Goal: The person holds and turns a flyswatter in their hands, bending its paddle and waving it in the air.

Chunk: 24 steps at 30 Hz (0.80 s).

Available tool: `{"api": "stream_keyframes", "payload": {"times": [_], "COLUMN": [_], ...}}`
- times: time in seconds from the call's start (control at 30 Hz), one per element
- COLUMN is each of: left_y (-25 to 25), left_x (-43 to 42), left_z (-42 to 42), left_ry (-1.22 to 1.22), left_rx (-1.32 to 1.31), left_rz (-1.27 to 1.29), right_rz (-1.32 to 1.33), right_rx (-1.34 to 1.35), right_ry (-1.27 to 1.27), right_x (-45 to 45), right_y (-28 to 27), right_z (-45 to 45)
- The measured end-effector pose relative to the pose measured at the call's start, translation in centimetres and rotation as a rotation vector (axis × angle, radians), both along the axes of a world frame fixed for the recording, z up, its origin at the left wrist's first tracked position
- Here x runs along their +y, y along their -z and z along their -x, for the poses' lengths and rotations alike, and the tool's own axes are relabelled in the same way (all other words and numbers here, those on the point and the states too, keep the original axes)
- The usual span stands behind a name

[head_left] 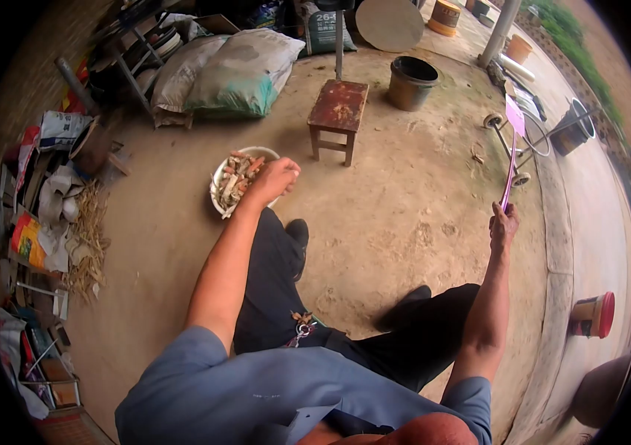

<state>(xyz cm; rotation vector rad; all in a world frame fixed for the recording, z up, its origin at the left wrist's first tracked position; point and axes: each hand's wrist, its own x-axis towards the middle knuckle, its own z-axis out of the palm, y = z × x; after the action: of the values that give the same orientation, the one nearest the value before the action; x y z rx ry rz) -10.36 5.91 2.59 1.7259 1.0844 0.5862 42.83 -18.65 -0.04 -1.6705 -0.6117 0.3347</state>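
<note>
1. The left hand [278, 180] was over the right side of a pale basin [265, 152], its fingers bent inward; whether anything was pinched in them could not be told.
2. The basin sat on the bare floor [375, 222], just beyond the person's left leg, and held a heap of whitish and orange-brown pieces [235, 178], too small to identify.
3. The right hand [504, 225] was out to the right, closed around the handle of a pink swatter [515, 117], whose flat head pointed up and away.
4. A worn red stool [339, 104] stood upright beyond the basin and to its right, with a dark bucket [409, 96] near it.
5. Filled sacks [238, 74] lay behind the basin, and dry stalks [88, 237] were strewn well to its left.
</note>
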Motion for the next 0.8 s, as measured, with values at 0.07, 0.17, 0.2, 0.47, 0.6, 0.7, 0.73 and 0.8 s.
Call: {"api": "stream_keyframes", "payload": {"times": [0.07,0.17,0.2,0.47,0.6,0.7,0.73,0.8], "left_y": [0.4,2.6,2.9,1.3,1.6,2.8,3.3,3.9], "left_x": [0.4,1.6,1.8,1.0,0.8,1.7,2.1,2.5], "left_z": [0.1,0.5,0.6,0.0,0.2,0.3,0.3,0.5], "left_ry": [0.018,0.072,0.088,0.032,0.003,0.018,0.015,0.037], "left_rx": [-0.002,0.002,0.005,0.080,0.017,0.057,0.056,0.039], "left_rz": [-0.005,-0.079,-0.113,-0.103,-0.085,-0.064,-0.063,-0.088], "right_rz": [0.002,-0.022,-0.021,-0.034,-0.041,-0.044,-0.057,-0.069], "right_rx": [-0.007,-0.009,-0.009,0.026,-0.019,-0.048,-0.035,-0.021], "right_ry": [-0.002,0.024,0.020,0.004,-0.047,-0.040,-0.047,-0.055], "right_x": [0.0,0.2,0.2,0.6,0.8,1.1,1.2,1.6], "right_y": [0.1,-0.2,0.0,-0.1,-0.7,-1.9,-2.2,-2.5], "right_z": [0.0,0.5,0.4,0.6,1.2,2.9,3.5,4.1]}}
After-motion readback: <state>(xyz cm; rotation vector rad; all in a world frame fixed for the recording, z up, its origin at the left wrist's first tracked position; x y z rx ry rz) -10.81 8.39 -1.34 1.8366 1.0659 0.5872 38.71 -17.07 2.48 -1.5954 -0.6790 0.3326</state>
